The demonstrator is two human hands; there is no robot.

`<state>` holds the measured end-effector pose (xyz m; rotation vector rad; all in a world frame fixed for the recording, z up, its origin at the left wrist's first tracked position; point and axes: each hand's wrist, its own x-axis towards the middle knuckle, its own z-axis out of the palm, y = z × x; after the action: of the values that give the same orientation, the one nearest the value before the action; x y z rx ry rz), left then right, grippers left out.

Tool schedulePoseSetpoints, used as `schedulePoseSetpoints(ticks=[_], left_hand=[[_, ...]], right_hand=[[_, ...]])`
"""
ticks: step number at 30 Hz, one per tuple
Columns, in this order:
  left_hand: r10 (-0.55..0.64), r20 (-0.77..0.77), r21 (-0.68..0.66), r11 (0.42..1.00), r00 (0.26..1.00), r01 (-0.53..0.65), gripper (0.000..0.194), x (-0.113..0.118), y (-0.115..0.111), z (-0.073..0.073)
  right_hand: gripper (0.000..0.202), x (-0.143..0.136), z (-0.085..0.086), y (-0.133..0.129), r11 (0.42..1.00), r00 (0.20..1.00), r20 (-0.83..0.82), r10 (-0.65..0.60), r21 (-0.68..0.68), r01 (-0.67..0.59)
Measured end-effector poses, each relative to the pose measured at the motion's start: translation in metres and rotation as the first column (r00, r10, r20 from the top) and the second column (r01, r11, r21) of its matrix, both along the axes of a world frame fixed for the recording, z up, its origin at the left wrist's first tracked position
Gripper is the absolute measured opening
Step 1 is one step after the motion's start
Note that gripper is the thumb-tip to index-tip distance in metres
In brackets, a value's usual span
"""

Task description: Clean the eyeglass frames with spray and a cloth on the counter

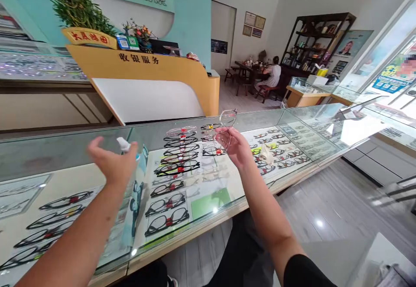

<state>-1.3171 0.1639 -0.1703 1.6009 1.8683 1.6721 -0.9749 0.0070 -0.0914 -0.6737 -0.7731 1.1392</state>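
Note:
My right hand pinches a pair of thin-framed glasses, held up over the glass counter. To the left, my left hand hovers above the counter with thumb and fingers spread. Just behind it is a spray bottle with a white nozzle and a bit of blue, mostly hidden by the hand; no grip on it shows. Between the hands, a column of dark-framed glasses with red tags runs along the counter. A crumpled pale cloth lies to the right of my right hand.
More glasses are at the left and right inside the display case. A green card is near the front edge. Beyond the counter stands a cashier desk. A person sits at a dark table in the back.

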Motion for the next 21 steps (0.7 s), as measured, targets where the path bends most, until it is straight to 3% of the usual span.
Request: schedulePoseSetpoints(ticks=[2, 4, 6, 8, 10, 12, 14, 17, 21], left_hand=[[0.076, -0.209, 0.262, 0.965, 0.975, -0.019, 0.075, 0.013, -0.022, 0.016], [0.035, -0.300, 0.355, 0.931, 0.953, 0.078, 0.070, 0.042, -0.047, 0.031], [-0.164, -0.364, 0.332, 0.897, 0.917, 0.292, 0.056, 0.087, -0.073, 0.040], [-0.411, -0.436, 0.230, 0.809, 0.800, 0.541, 0.038, 0.145, -0.096, 0.047], [-0.582, -0.478, 0.056, 0.728, 0.658, 0.684, 0.023, 0.208, -0.116, 0.051], [-0.714, -0.471, -0.153, 0.644, 0.518, 0.749, 0.014, 0.271, -0.132, 0.055], [-0.840, -0.354, -0.389, 0.533, 0.412, 0.751, 0.016, 0.328, -0.145, 0.055], [-0.884, -0.259, -0.501, 0.467, 0.389, 0.729, 0.022, 0.394, -0.159, 0.047], [-0.888, -0.067, -0.574, 0.407, 0.455, 0.711, 0.048, 0.441, -0.163, 0.030]], right_hand=[[0.027, 0.027, 0.001, -0.024, 0.996, 0.996, -0.002, -0.086, -0.017, 0.086], [0.024, 0.055, 0.005, -0.045, 0.986, 0.987, -0.008, -0.157, -0.052, 0.157], [0.022, 0.080, 0.010, -0.062, 0.974, 0.977, -0.005, -0.215, -0.077, 0.214], [0.020, 0.100, 0.015, -0.078, 0.960, 0.963, 0.016, -0.270, -0.073, 0.270], [0.018, 0.114, 0.021, -0.091, 0.945, 0.946, 0.045, -0.320, -0.058, 0.322], [0.017, 0.125, 0.025, -0.104, 0.930, 0.930, 0.070, -0.361, -0.050, 0.365], [0.016, 0.133, 0.028, -0.116, 0.917, 0.917, 0.077, -0.391, -0.049, 0.395], [0.015, 0.144, 0.029, -0.134, 0.909, 0.911, 0.058, -0.409, -0.065, 0.412], [0.014, 0.158, 0.029, -0.158, 0.896, 0.900, 0.036, -0.435, -0.086, 0.436]])
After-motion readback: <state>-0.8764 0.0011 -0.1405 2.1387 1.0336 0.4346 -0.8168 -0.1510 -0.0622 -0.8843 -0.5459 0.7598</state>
